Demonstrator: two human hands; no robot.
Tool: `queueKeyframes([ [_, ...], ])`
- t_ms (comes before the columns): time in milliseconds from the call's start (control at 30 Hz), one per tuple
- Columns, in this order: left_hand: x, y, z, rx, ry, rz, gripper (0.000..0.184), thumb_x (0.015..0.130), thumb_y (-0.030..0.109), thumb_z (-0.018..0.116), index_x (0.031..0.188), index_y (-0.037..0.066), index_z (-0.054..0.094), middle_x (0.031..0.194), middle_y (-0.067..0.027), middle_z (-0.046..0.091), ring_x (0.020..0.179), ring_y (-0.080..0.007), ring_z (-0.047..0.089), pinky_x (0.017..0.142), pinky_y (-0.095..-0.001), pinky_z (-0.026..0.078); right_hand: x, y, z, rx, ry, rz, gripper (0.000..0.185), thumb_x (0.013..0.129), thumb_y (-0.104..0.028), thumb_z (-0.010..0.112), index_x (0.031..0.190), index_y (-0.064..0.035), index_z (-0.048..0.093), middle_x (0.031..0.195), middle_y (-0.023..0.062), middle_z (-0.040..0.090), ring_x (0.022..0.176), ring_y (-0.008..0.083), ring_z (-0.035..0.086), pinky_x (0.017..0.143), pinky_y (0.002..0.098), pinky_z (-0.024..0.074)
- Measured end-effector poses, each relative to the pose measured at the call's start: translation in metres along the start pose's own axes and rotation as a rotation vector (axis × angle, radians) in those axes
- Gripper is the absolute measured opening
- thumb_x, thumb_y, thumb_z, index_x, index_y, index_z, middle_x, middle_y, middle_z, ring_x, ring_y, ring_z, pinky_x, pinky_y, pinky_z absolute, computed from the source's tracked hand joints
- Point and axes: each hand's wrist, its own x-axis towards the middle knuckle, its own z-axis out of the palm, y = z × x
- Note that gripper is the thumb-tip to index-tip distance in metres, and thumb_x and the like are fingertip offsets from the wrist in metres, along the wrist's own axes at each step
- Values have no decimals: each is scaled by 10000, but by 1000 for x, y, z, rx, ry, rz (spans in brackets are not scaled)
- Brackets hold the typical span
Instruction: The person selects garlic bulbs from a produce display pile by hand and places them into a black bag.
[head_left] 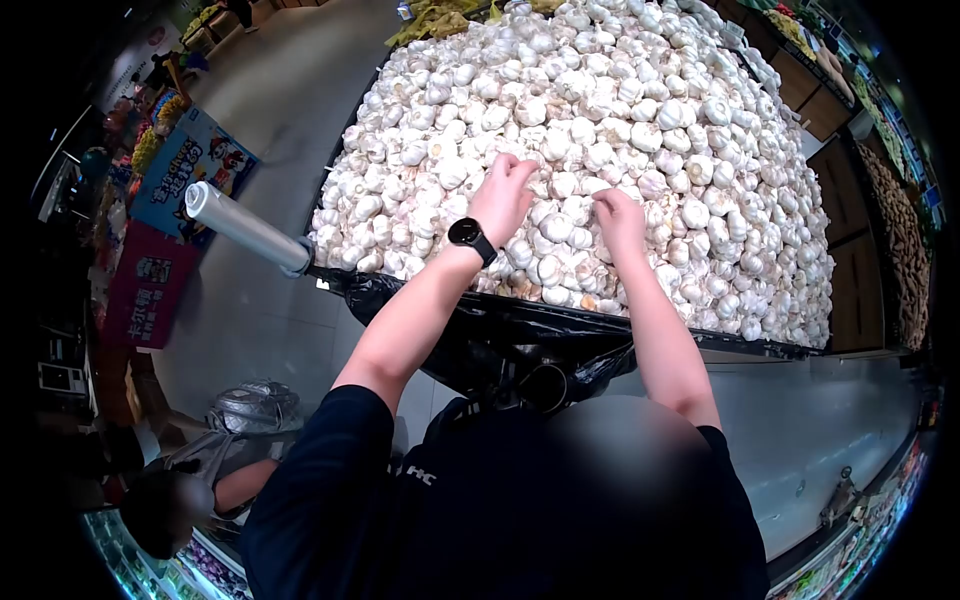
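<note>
A large heap of white garlic bulbs (690, 130) fills a black-edged display stand. Over the front half of the heap is my left hand (503, 195), a black watch (466, 234) on its wrist; its fingers are apart and nothing shows between them. To its right, my right hand (618, 218) touches the bulbs with fingers curled together; what they hold, if anything, is hidden. Below both forearms, a black plastic bag (500, 335) hangs at the stand's front edge.
A roll of clear plastic bags (245, 228) sticks out at the stand's left corner. Yellow net bags (435, 22) lie at the back left. Blue and pink signs (195, 170) stand on the left. Another person (165, 505) is at the lower left beside a silvery bag (255, 405).
</note>
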Motion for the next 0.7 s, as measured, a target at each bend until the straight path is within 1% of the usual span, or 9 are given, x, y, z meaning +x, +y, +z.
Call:
queueKeyframes([
  [100,-35,-7,-36,-84,165,-103,407,840,82,684,1223,86,547,1186,-189,509,1016,-396,596,833,-441,520,-19,-39,-18,361,-31,303,115,839,12,669,945,-5,711,787,46,692,709,93,622,660,230,492],
  [167,-58,-20,-57,46,163,-143,389,837,66,669,1204,53,542,1186,-168,517,1096,-359,554,837,-412,511,-54,-58,-26,544,-390,409,82,852,8,667,925,1,702,766,-6,663,688,36,560,626,196,450],
  [267,-65,-61,-74,125,260,-253,388,852,75,678,1212,41,537,1209,-165,516,1125,-360,541,913,-408,482,-111,-64,-22,437,-750,378,28,837,10,687,861,-4,680,670,-50,547,626,32,476,581,211,407],
  [367,-56,-96,-82,146,358,-175,403,862,79,675,1233,29,527,1206,-190,518,1089,-394,557,918,-430,483,-157,-30,-7,470,-924,563,121,808,7,691,917,-38,716,679,39,642,665,116,616,642,269,498],
  [433,-49,-113,-82,156,338,-144,410,862,70,678,1235,7,520,1202,-199,536,1099,-386,551,931,-418,476,-174,-23,-10,36,-1128,371,325,795,-10,689,1108,-96,716,855,132,706,817,233,685,772,325,539],
  [467,-47,-117,-83,155,305,-162,426,874,97,660,1264,5,516,1217,-222,558,1102,-399,566,934,-437,483,-191,-7,-6,-227,-1231,50,574,783,-20,717,1329,-165,616,1041,173,702,960,293,679,866,356,525],
  [500,-46,-119,-82,149,308,-164,426,874,97,660,1264,5,516,1217,-222,558,1102,-399,566,934,-437,483,-171,-32,-19,-322,-1415,70,623,806,-31,700,1394,-167,547,1136,169,684,1026,282,664,894,363,514],
  [633,-50,-130,-83,254,64,-471,468,911,202,596,1327,14,493,1255,-250,564,1095,-438,589,927,-496,492,-84,-60,-44,310,-1103,507,255,860,-166,698,1105,-96,696,813,59,702,737,169,664,674,333,526],
  [700,-57,-131,-77,281,84,-497,470,917,220,595,1329,19,491,1263,-245,559,1104,-426,587,925,-491,495,-31,-73,-44,-36,-610,239,244,869,-194,685,1079,-70,689,1030,97,676,764,214,666,717,350,533],
])
